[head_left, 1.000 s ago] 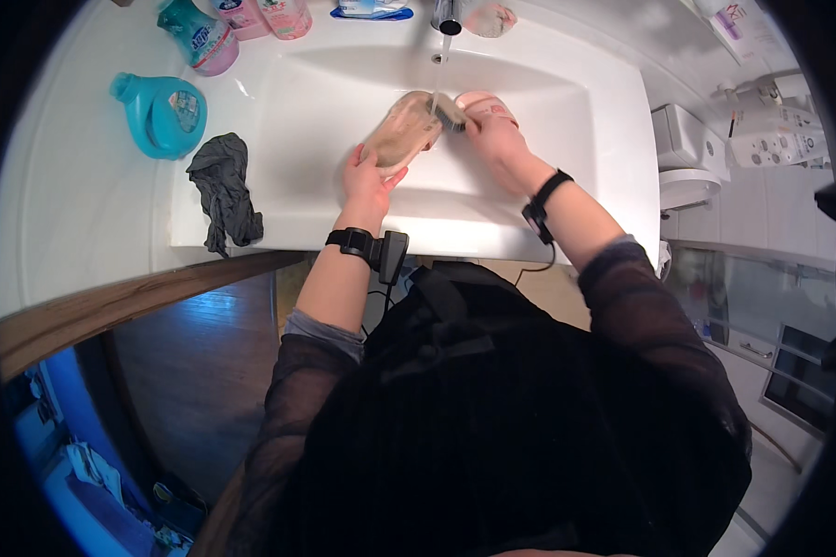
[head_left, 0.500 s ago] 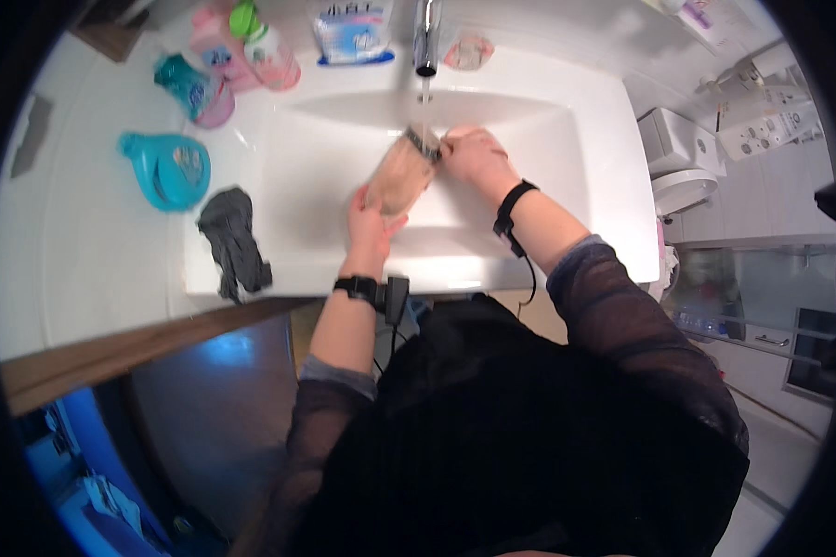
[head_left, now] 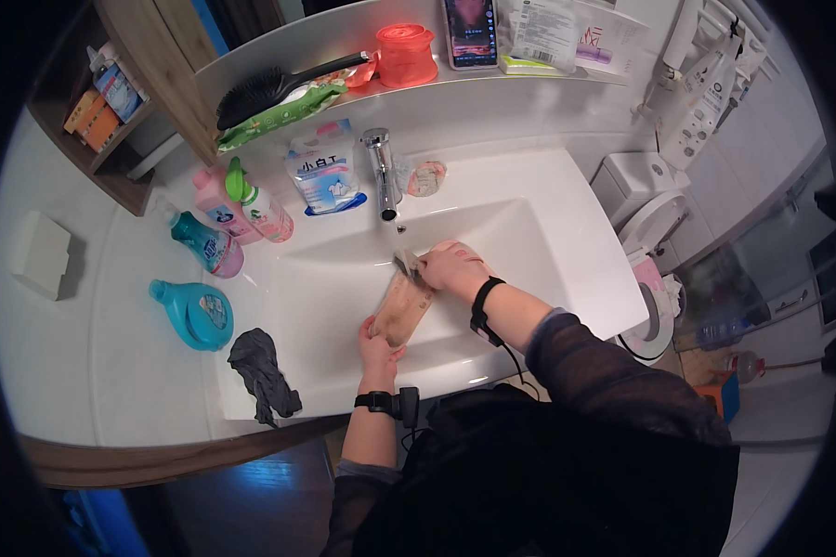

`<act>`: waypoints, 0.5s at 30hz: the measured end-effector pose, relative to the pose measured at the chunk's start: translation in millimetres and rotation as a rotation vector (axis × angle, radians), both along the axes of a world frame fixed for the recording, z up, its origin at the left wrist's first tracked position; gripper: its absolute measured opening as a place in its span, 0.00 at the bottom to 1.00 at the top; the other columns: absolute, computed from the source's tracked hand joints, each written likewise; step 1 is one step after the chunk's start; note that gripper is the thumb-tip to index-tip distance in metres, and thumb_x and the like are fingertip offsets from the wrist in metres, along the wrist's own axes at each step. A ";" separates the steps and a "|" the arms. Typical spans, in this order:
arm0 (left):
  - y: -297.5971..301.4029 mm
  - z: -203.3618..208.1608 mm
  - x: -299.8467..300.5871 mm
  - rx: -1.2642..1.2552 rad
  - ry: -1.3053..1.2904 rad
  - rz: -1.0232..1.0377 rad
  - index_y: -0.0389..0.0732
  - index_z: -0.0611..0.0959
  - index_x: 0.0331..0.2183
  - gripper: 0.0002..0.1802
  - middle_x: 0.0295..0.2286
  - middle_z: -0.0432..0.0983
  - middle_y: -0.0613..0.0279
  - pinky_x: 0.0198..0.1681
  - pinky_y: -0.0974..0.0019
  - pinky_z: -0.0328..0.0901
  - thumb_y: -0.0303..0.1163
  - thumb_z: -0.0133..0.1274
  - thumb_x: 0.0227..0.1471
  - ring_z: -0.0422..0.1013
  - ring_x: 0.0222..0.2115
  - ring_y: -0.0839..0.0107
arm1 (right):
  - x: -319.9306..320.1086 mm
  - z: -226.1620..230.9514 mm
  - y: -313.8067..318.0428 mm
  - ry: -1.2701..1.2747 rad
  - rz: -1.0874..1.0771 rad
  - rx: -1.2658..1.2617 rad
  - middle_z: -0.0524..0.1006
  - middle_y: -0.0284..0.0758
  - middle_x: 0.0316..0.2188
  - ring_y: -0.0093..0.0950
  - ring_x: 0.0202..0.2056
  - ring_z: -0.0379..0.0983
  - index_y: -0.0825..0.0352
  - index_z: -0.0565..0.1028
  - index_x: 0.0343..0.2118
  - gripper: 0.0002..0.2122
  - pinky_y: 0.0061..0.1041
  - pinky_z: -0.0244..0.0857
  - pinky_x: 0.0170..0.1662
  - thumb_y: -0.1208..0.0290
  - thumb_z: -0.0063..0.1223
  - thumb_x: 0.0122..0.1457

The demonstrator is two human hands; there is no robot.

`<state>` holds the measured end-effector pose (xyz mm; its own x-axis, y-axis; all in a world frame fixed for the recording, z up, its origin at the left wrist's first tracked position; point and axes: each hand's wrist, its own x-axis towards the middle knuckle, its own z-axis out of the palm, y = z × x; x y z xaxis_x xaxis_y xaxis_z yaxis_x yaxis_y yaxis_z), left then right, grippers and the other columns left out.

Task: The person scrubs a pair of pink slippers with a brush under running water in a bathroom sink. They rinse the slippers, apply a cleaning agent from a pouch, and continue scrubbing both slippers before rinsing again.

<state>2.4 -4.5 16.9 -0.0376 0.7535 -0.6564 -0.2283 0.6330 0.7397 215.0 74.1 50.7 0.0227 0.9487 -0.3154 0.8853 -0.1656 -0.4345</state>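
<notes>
Over the white sink basin [head_left: 325, 288] I hold a flat, elongated tan piece [head_left: 402, 308] at a slant. Its exact kind is unclear; it may be cloth or a thin board. My left hand [head_left: 378, 348] grips its lower end, fingers on one side and thumb on the other. At the upper end, my right hand [head_left: 453, 269] pinches a dark, greyish strip [head_left: 405, 264] with bent fingers. The chrome faucet [head_left: 382, 172] stands just beyond that end. A crumpled dark grey cloth [head_left: 262, 373] lies on the sink's left rim.
Left of the basin stand a blue bottle [head_left: 195, 316], a teal-and-pink bottle [head_left: 206, 246], pink bottles and a detergent pouch [head_left: 325, 176]. A soap dish [head_left: 426, 177] sits right of the faucet. Above, a shelf holds a hairbrush [head_left: 260, 97], a red roll [head_left: 406, 58] and a phone [head_left: 472, 35].
The view has tilted up, so the shelf and phone now show. Both hands keep their hold on the tan piece, which sits at a similar slant.
</notes>
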 end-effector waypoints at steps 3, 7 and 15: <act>0.3 1.3 -1.0 -0.015 -0.069 0.100 0.52 0.62 0.58 0.24 0.56 0.60 0.56 0.37 0.49 0.71 0.24 0.40 0.61 0.66 0.47 0.53 | -20.8 6.7 -31.5 0.080 0.196 0.071 0.80 0.41 0.40 0.42 0.43 0.76 0.56 0.78 0.46 0.17 0.44 0.66 0.49 0.56 0.41 0.62; 0.3 1.4 -2.2 -0.056 -0.124 0.185 0.51 0.60 0.60 0.25 0.57 0.58 0.56 0.36 0.51 0.71 0.30 0.42 0.62 0.67 0.46 0.54 | -4.0 14.2 -50.7 -0.031 0.183 -0.034 0.78 0.45 0.43 0.41 0.46 0.75 0.56 0.77 0.47 0.17 0.40 0.67 0.50 0.59 0.41 0.61; 8.9 -36.1 -14.6 0.073 -0.163 0.270 0.51 0.62 0.57 0.26 0.58 0.58 0.64 0.42 0.48 0.67 0.38 0.50 0.59 0.62 0.52 0.60 | -0.2 7.9 -61.9 -0.054 0.137 0.192 0.80 0.46 0.35 0.46 0.38 0.77 0.63 0.78 0.42 0.17 0.46 0.67 0.45 0.58 0.41 0.62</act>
